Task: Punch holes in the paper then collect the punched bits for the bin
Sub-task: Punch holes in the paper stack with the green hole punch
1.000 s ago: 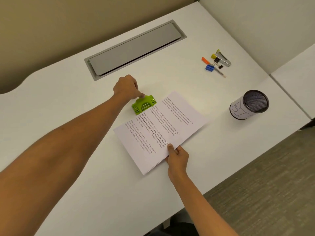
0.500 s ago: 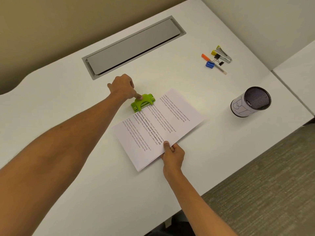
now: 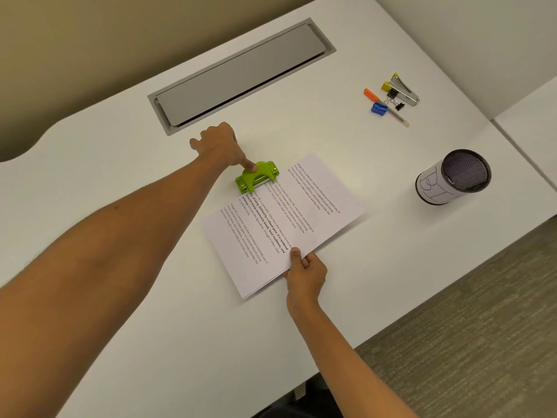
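Desk (image 3: 126,297): white, flat, with grey cable-tray lid (image 3: 241,73) recessed toward the far edge.

Left hand (image 3: 218,146): stretched forward over the desk, grip loosely curled, thumb tip pressed on the near-left part of the lever of the hole punch; other fingers bent and clear of it.

Hole punch (image 3: 256,177): lime green, two-hole type, sitting on the desk just beyond the paper's far edge, mouth toward the paper; far edge of the sheets seated in its slot.

Paper (image 3: 280,221): thin stack of printed sheets, lying flat and skewed on the desk, between the two hands.

Right hand (image 3: 306,274): grip pinched on the near edge of the paper, thumb on top, fingers beneath.

Small stationery cluster, far right of the desk, well apart from the paper: orange-capped pen (image 3: 387,107), blue sharpener (image 3: 379,109), black binder clips (image 3: 395,99), yellow-and-metal stapler (image 3: 401,89).

Mesh pen cup (image 3: 453,178): black, wrapped in a white hand-lettered label, standing right of the paper.
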Available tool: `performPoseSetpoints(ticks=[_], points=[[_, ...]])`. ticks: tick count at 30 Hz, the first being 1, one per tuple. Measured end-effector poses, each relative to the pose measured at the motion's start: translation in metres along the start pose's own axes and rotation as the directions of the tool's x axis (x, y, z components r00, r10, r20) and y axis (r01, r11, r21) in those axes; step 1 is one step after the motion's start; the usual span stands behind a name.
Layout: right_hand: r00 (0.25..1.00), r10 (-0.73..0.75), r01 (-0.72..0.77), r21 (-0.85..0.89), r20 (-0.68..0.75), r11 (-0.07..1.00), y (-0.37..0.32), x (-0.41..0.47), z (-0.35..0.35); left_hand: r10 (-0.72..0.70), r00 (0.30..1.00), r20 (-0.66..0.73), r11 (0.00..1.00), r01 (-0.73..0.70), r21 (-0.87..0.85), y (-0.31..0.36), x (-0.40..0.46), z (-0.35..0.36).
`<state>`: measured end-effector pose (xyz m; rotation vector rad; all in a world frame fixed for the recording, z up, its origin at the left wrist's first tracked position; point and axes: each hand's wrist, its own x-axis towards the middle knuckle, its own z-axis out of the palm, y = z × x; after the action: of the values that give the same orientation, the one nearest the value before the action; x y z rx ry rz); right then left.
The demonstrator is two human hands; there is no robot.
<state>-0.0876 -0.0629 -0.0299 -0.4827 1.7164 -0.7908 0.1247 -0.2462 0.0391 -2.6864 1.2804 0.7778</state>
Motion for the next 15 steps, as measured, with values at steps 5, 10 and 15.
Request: performPoseSetpoints(ticks=[5, 10, 15], points=[[1.0, -0.004, 0.004, -0.002, -0.002, 1.0, 0.0018, 0.0004, -0.0024, -0.008, 1.0, 0.027, 0.999, 0.007, 0.044, 0.0021, 0.0021, -0.0017], [1.0, 0.014, -0.015, 0.021, 0.013, 1.0, 0.0028, -0.0015, -0.0013, -0.015, 0.998, 0.054, 1.0, 0.014, 0.012, 0.0009, 0.0014, -0.0021], [1.0, 0.02, -0.021, 0.048, 0.012, 0.999, 0.0013, -0.0051, 0.0021, -0.016, 0.997, 0.08, 0.999, 0.019, -0.041, -0.0002, 0.0034, 0.0001]])
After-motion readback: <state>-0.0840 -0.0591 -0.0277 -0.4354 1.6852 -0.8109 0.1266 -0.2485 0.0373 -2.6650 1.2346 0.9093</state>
